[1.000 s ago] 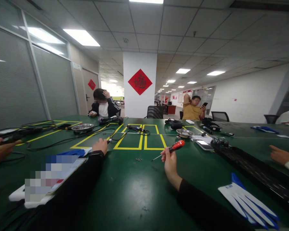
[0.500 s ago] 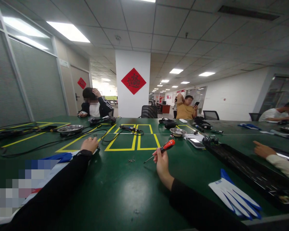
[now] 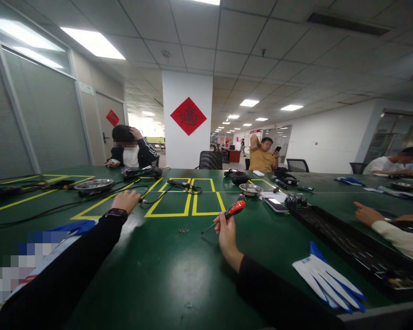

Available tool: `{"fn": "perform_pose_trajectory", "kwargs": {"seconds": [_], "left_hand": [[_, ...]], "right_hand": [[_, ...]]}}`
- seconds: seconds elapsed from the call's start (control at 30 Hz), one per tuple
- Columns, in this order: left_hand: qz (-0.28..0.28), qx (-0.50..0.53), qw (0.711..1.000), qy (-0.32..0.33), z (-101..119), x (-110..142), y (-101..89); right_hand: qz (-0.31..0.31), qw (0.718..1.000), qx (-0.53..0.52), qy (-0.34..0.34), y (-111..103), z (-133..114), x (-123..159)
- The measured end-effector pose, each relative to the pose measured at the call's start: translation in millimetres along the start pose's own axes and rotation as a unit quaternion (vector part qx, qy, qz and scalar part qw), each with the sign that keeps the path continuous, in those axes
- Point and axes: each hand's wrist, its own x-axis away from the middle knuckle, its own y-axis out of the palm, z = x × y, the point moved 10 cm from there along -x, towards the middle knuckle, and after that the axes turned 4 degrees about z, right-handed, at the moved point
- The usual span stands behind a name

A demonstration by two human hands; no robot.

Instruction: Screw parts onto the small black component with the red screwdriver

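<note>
My right hand (image 3: 226,236) is closed around a screwdriver (image 3: 227,214) with a red and black handle, its thin shaft pointing down and left above the green table (image 3: 179,275). A few small screws (image 3: 183,231) lie on the table just left of the tip. My left hand (image 3: 125,200) rests knuckles up on the table beside a black cable (image 3: 89,201), fingers curled under; what it holds, if anything, is hidden. Both arms are in black sleeves, with a dark watch on the left wrist.
A black keyboard (image 3: 344,238) lies at the right, white and blue gloves (image 3: 326,279) before it. A phone (image 3: 276,204), two metal dishes (image 3: 250,189) (image 3: 93,184) and yellow tape squares mark the middle. A neighbour's hand (image 3: 365,214) rests at right. People sit across the table.
The view has swung to the right, so everything shifted left in frame. My left hand drew slightly back along the cable. The right hand keeps the screwdriver in the same grip.
</note>
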Motion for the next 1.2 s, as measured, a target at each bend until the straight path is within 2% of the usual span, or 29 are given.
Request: {"fn": "perform_pose_trajectory", "kwargs": {"seconds": [0.07, 0.1, 0.17, 0.23, 0.3, 0.37, 0.43, 0.5, 0.57, 0.63, 0.73, 0.8, 0.9, 1.0, 1.03, 1.1, 1.2], "left_hand": [[0.014, 0.02, 0.999, -0.039, 12.4, 2.5, -8.1], [0.018, 0.041, 0.998, -0.054, 26.2, 6.7, -11.6], [0.043, 0.188, 0.978, -0.08, 66.5, 21.9, -21.8], [0.049, 0.318, 0.946, -0.046, 126.5, 43.1, -32.3], [0.022, 0.436, 0.899, -0.001, 186.3, 66.7, -40.2], [-0.017, 0.519, 0.854, 0.035, 231.5, 86.7, -46.9], [-0.038, 0.567, 0.82, 0.069, 256.9, 98.8, -56.1], [-0.08, 0.6, 0.789, 0.109, 271.9, 105.1, -60.8], [-0.112, 0.615, 0.769, 0.134, 276.5, 107.8, -62.5], [-0.129, 0.618, 0.761, 0.151, 277.4, 109.9, -63.1], [-0.144, 0.609, 0.76, 0.177, 281.3, 116.1, -64.1], [-0.138, 0.595, 0.77, 0.184, 282.0, 118.5, -65.4], [-0.07, 0.564, 0.806, 0.165, 267.1, 109.6, -70.0], [0.052, 0.511, 0.852, 0.103, 228.5, 88.4, -68.3], [0.08, 0.482, 0.868, 0.082, 215.4, 81.1, -62.5], [0.081, 0.42, 0.903, 0.041, 194.5, 66.9, -39.0], [-0.015, 0.378, 0.925, -0.007, 180.3, 54.6, 10.4]], "right_hand": [[0.015, 1.0, -0.003, 0.004, -4.0, 3.8, -3.6], [0.024, 1.0, -0.006, 0.008, -6.4, 6.6, -5.9], [0.041, 0.999, -0.007, 0.028, -11.7, 15.7, -10.8], [0.035, 0.996, -0.017, 0.076, -13.0, 31.1, -15.3], [0.024, 0.994, -0.021, 0.1, -13.9, 41.2, -19.4], [0.011, 0.993, -0.031, 0.118, -14.3, 47.7, -22.6], [-0.003, 0.991, -0.043, 0.13, -14.0, 50.6, -24.3], [-0.015, 0.989, -0.055, 0.137, -13.4, 51.0, -24.5], [-0.022, 0.988, -0.064, 0.141, -12.8, 50.5, -23.9], [-0.023, 0.987, -0.068, 0.142, -12.9, 50.2, -23.2], [-0.016, 0.988, -0.065, 0.142, -14.8, 50.6, -23.0], [-0.011, 0.989, -0.057, 0.138, -17.3, 50.4, -23.8], [-0.006, 0.991, -0.037, 0.126, -22.4, 46.7, -26.9], [-0.01, 0.994, -0.008, 0.105, -27.6, 38.4, -31.9], [-0.01, 0.995, 0.001, 0.096, -29.4, 35.0, -33.6], [-0.005, 0.997, 0.016, 0.079, -33.2, 28.5, -36.5], [0.002, 0.998, 0.023, 0.065, -35.7, 23.7, -37.6]]}}
